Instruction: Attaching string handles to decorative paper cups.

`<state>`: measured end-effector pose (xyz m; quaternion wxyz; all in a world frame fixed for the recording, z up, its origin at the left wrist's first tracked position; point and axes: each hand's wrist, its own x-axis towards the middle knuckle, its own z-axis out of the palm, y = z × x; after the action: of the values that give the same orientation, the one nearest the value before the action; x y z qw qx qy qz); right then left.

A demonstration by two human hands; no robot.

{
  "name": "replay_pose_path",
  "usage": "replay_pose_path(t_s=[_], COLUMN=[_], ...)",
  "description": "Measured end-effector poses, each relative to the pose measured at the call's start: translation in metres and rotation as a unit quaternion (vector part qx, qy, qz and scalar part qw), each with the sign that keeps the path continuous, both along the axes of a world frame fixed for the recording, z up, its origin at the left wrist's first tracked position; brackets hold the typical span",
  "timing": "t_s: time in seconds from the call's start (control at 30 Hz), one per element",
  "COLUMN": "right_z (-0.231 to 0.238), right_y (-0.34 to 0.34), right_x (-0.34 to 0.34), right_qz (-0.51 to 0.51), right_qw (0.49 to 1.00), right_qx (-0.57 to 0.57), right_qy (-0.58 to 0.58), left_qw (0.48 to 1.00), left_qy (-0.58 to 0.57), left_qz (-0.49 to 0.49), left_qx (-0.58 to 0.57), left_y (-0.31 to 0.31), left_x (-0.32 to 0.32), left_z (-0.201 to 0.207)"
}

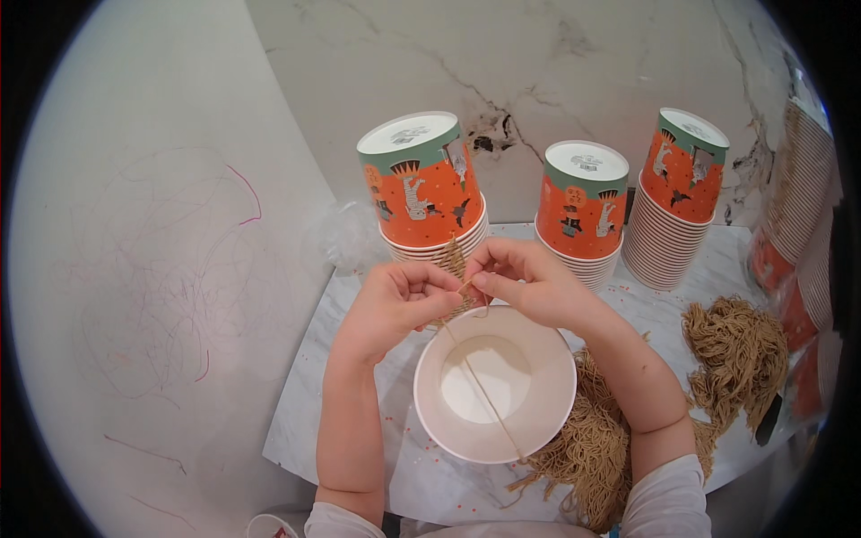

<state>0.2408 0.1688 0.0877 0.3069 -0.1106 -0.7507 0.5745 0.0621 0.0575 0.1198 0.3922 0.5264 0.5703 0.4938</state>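
Observation:
A white paper bucket [430,386] stands upright on the table with its mouth toward me. A tan cord [484,392] stretches across its opening from the near rim to the far rim. Just above the far rim, my left hand [395,309] and my right hand [531,282] face each other. Both are closed, pinching the thin cord between thumb and fingers, and a small loop hangs below the right fingertips. Some tan cord strands [454,260] show behind my hands, partly hidden.
Upside-down orange-and-green buckets are stacked at the back left [414,188], middle [583,202] and right [683,166]. Tan cord bundles lie near my right forearm [587,448] and farther right [737,354]. Bagged buckets [794,197] line the right side. Clear plastic [350,235] lies by the left wall.

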Motion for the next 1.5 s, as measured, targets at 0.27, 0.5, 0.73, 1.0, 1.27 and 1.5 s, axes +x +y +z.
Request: replay_pose_path(t_s=[0.27,0.5,0.73,1.0,1.27,1.5], right_z=[0.002,0.003,0.000,-0.009,-0.009,-0.008], right_y=[0.000,0.004,0.008,0.001,-0.002,-0.001], right_x=[0.004,0.005,0.006,-0.005,-0.008,-0.006], right_qz=[0.037,0.083,0.101,0.087,0.088,0.105], right_qw=[0.999,0.996,0.994,0.995,0.996,0.994], right_qx=[-0.013,-0.041,-0.034,-0.018,-0.003,-0.017], right_qy=[-0.011,-0.017,-0.036,-0.046,-0.021,-0.022], left_qw=[1.000,0.999,0.999,0.998,0.998,0.996], left_qy=[-0.019,-0.015,-0.004,-0.046,-0.029,-0.046], left_qz=[-0.011,-0.026,-0.030,-0.049,-0.047,-0.082], left_qx=[0.013,0.012,-0.020,-0.006,0.007,-0.004], left_y=[0.001,0.001,-0.005,-0.002,-0.001,0.002], left_x=[-0.005,-0.008,-0.011,-0.009,-0.015,-0.018], left_z=[-0.003,-0.001,0.008,-0.001,-0.006,-0.007])
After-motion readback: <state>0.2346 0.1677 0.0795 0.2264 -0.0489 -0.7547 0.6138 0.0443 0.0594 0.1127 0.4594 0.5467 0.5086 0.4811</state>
